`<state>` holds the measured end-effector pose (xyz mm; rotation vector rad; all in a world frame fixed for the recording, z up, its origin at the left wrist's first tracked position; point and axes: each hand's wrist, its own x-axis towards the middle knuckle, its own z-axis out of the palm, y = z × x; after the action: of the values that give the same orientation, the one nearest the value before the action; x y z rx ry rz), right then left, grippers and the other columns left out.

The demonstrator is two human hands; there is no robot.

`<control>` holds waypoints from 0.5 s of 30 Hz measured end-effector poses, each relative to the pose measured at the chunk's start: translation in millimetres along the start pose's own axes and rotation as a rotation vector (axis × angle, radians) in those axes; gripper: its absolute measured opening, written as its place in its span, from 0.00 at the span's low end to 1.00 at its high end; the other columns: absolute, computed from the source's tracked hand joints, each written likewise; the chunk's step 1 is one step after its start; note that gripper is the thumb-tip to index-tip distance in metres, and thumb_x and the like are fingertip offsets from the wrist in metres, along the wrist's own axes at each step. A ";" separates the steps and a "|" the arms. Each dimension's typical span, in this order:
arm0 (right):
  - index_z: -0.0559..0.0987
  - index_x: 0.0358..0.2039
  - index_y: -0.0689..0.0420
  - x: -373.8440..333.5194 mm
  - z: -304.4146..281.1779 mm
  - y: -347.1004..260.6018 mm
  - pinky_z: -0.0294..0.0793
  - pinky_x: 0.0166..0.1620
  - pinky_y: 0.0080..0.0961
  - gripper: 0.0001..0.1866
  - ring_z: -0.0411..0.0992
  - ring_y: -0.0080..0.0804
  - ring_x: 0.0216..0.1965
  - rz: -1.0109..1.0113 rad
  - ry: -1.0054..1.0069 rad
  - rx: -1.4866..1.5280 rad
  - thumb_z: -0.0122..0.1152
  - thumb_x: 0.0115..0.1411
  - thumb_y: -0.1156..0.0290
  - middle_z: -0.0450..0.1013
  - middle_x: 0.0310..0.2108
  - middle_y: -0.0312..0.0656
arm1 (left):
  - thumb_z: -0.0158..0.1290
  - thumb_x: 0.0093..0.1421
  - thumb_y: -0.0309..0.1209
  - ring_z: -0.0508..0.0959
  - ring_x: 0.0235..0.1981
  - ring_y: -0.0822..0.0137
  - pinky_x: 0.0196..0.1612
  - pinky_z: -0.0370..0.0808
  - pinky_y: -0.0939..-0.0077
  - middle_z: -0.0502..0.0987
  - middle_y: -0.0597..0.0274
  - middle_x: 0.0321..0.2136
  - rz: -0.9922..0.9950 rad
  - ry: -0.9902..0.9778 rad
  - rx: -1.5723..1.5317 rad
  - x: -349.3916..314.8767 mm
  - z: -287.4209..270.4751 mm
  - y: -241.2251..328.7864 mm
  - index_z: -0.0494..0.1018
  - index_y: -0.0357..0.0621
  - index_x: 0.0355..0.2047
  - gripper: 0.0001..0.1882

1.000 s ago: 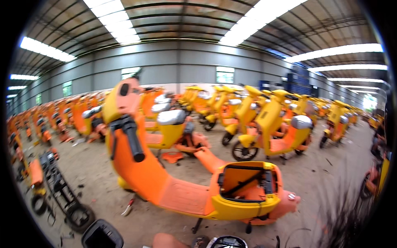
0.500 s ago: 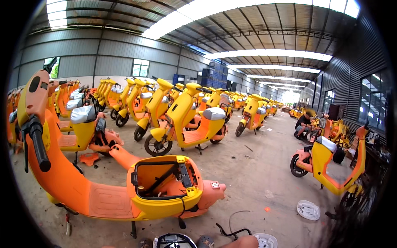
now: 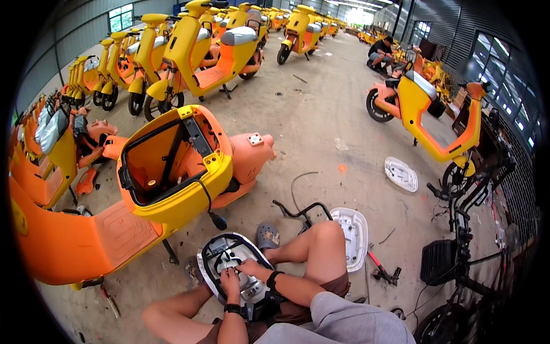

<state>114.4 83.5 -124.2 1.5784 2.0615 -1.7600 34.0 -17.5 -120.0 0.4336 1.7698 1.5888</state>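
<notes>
grey walls flank littered floor where hands meet over a shell.

Head fisheye: close above left hand, right hand, facing down.

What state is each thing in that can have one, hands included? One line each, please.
Left hand, over the oval shell, grip unclear
Right hand, beside the left, grip unclear
Oval shell, open side up
Nearest scooter, upright, no seat on
Its compartment, uncovered
Its kickstand, down
Scooter at right, upright, silver seat on
Nearer white tray, lying flat
Farther white tray, lying flat
Red-handled tool, lying down
</notes>
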 end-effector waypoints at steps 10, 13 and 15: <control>0.70 0.27 0.62 23.7 -6.1 -12.4 0.53 0.13 0.18 0.12 0.52 0.21 0.11 0.519 -0.404 1.179 0.44 0.63 0.68 0.69 0.22 0.40 | 0.43 0.62 0.30 0.63 0.12 0.76 0.15 0.61 0.79 0.66 0.66 0.14 -0.067 0.110 -0.198 1.8 -8.8 14.8 0.65 0.38 0.24 0.10; 0.71 0.26 0.65 46.7 -8.1 18.0 0.57 0.14 0.23 0.13 0.56 0.26 0.12 0.402 -0.406 0.993 0.43 0.61 0.68 0.65 0.19 0.42 | 0.44 0.61 0.29 0.69 0.18 0.70 0.20 0.67 0.74 0.70 0.60 0.19 -0.009 0.089 0.039 10.4 -12.4 4.7 0.68 0.35 0.26 0.10; 0.68 0.21 0.63 47.4 -3.3 7.4 0.51 0.11 0.21 0.10 0.54 0.25 0.10 0.444 -0.318 0.994 0.43 0.54 0.71 0.61 0.14 0.42 | 0.44 0.63 0.34 0.63 0.14 0.76 0.15 0.64 0.79 0.64 0.69 0.16 0.199 0.147 0.247 23.2 -37.9 -28.7 0.65 0.42 0.25 0.12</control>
<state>97.9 116.1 -155.3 1.5230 0.5839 -2.7263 -2.4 -34.8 -154.3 0.6411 2.1017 1.5739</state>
